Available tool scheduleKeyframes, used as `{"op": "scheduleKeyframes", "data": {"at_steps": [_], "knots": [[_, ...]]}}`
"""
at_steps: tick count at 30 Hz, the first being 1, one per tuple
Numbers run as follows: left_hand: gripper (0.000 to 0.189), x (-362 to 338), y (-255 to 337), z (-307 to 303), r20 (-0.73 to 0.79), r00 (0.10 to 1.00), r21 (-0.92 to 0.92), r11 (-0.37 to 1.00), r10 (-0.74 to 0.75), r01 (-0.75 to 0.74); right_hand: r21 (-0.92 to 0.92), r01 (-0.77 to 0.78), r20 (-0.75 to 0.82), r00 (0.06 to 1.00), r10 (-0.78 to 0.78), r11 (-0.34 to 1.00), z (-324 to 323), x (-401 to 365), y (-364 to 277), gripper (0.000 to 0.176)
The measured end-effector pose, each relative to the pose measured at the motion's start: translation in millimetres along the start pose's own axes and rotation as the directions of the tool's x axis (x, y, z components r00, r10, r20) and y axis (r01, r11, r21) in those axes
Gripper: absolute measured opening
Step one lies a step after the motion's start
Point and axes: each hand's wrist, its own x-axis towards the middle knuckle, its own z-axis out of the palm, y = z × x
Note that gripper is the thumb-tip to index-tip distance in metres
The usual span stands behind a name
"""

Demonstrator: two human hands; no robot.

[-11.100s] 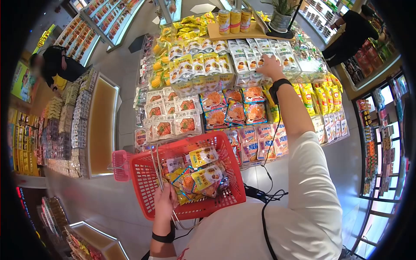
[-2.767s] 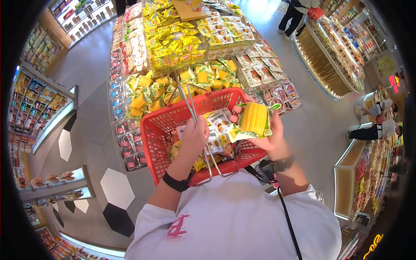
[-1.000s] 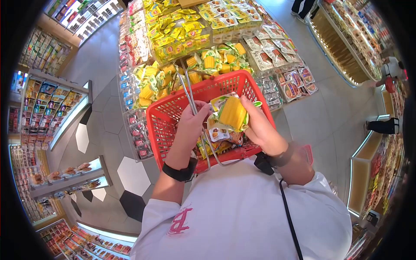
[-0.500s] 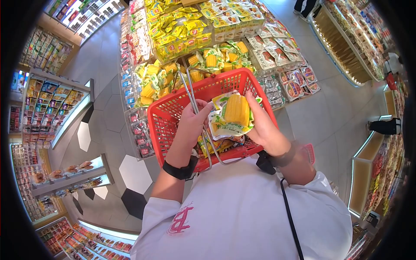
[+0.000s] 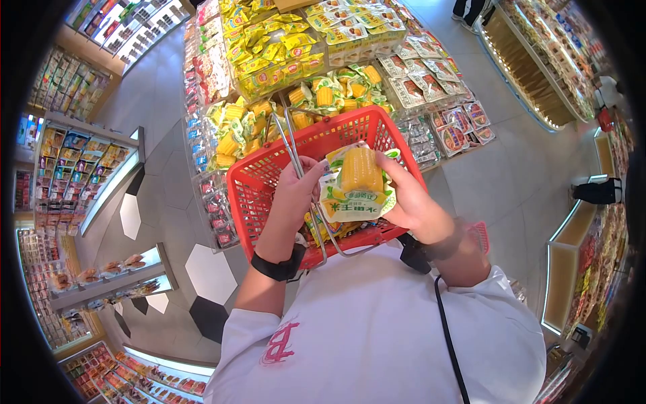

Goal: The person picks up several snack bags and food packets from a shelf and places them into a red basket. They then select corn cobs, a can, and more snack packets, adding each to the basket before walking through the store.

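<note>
A clear-fronted packet of yellow corn (image 5: 361, 170) is held over the red shopping basket (image 5: 250, 214), its printed lower flap facing up. My right hand (image 5: 410, 200) grips the packet from its right side, thumb at the upper edge. My left hand (image 5: 296, 192) is closed around the metal basket handle (image 5: 291, 143), and its thumb tip reaches the packet's upper left corner. Below the packet, colourful snack bags (image 5: 323, 230) lie in the basket, partly hidden by it and by my hands.
Beyond the basket, more corn packets (image 5: 325, 96) are heaped on a display, with yellow bags (image 5: 276, 54) behind and flat trays (image 5: 464, 128) to the right. Stocked shelves (image 5: 84, 161) stand at left. A person's legs (image 5: 468, 10) show at the top right.
The corn packet has tilted and shifted slightly left, so its printed lower flap now shows flatter and more fully. My right hand has shifted with it; my left hand stays at the handle.
</note>
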Motion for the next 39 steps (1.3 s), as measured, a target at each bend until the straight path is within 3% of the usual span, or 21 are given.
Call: {"op": "scheduleKeyframes", "data": {"at_steps": [6,9,10,13,14,17,21,24,28,31,32,35,36,37,38,39], "knots": [[0.011,-1.2,0.3,2.9,-0.018,1.0,0.003,1.0,0.016,-0.016,-0.135,0.038,-0.207,0.976,-0.066,0.99,-5.0,-1.2,-7.8,0.044],[0.011,-1.1,-0.2,3.4,-0.014,1.0,-0.02,1.0,0.018,-0.019,-0.255,0.062,-0.149,0.983,-0.103,0.965,-21.9,2.2,-10.7,0.043],[0.011,-1.2,0.4,3.8,-0.022,1.0,-0.009,1.0,0.022,-0.023,-0.323,0.088,-0.133,0.982,-0.138,0.942,-34.1,7.5,-9.6,0.045],[0.01,0.9,-3.6,0.7,-0.015,0.999,0.007,0.999,0.046,-0.046,-0.605,-0.044,-0.302,0.937,-0.177,0.795,-61.8,10.8,-9.0,0.048],[0.01,0.8,-3.7,1.3,-0.011,0.999,-0.002,0.999,0.051,-0.051,-0.639,-0.01,-0.312,0.917,-0.248,0.769,-66.9,13.4,-3.7,0.049],[0.01,0.2,-3.1,3.2,-0.033,0.998,-0.006,0.999,0.052,-0.052,-0.606,-0.085,-0.366,0.913,-0.182,0.791,-90.0,21.5,4.7,0.045],[0.01,1.1,-4.6,2.9,-0.036,0.997,0.003,0.998,0.063,-0.063,-0.528,-0.067,-0.411,0.892,-0.186,0.846,-113.5,32.8,19.8,0.038],[0.01,1.1,-4.8,2.5,-0.028,0.998,0.003,0.999,0.054,-0.054,-0.334,-0.04,-0.377,0.921,-0.095,0.942,-107.8,36.4,21.4,0.038],[0.01,3.3,-9.0,2.1,-0.037,0.998,-0.017,0.999,0.045,-0.046,-0.221,-0.097,-0.173,0.983,0.059,0.97,-97.4,49.6,29.8,0.04],[0.011,2.0,-7.0,3.1,-0.033,0.999,-0.038,0.999,0.034,-0.035,-0.338,-0.159,-0.207,0.974,0.092,0.928,-78.5,63.6,37.9,0.044],[0.011,0.6,-5.6,3.8,-0.036,0.999,-0.025,0.999,0.029,-0.03,-0.533,-0.111,-0.26,0.965,-0.038,0.839,-69.6,64.2,39.7,0.038],[0.011,1.9,-6.8,2.1,-0.041,0.997,0.004,0.998,0.064,-0.064,-0.82,0.278,0.052,0.906,-0.419,0.5,-56.3,65.8,16.8,0.03],[0.011,2.8,-8.2,1.1,-0.044,0.996,0.011,0.997,0.081,-0.081,-0.773,0.328,0.107,0.911,-0.399,0.542,-24.1,49.3,-5.9,0.029],[0.012,2.1,-8.7,0.5,-0.041,0.997,0.007,0.997,0.073,-0.072,-0.746,0.469,0.261,0.859,-0.441,0.473,6.0,33.1,-23.9,0.025],[0.012,1.9,-7.7,0.2,-0.038,0.997,0.006,0.998,0.064,-0.064,-0.759,0.569,0.408,0.795,-0.45,0.317,42.6,7.0,-44.4,0.018],[0.013,2.1,-7.2,-0.3,-0.034,0.998,0.01,0.998,0.056,-0.055,-0.638,0.77,0.705,0.578,-0.412,-0.011,69.7,-14.9,-62.5,0.016]]}}
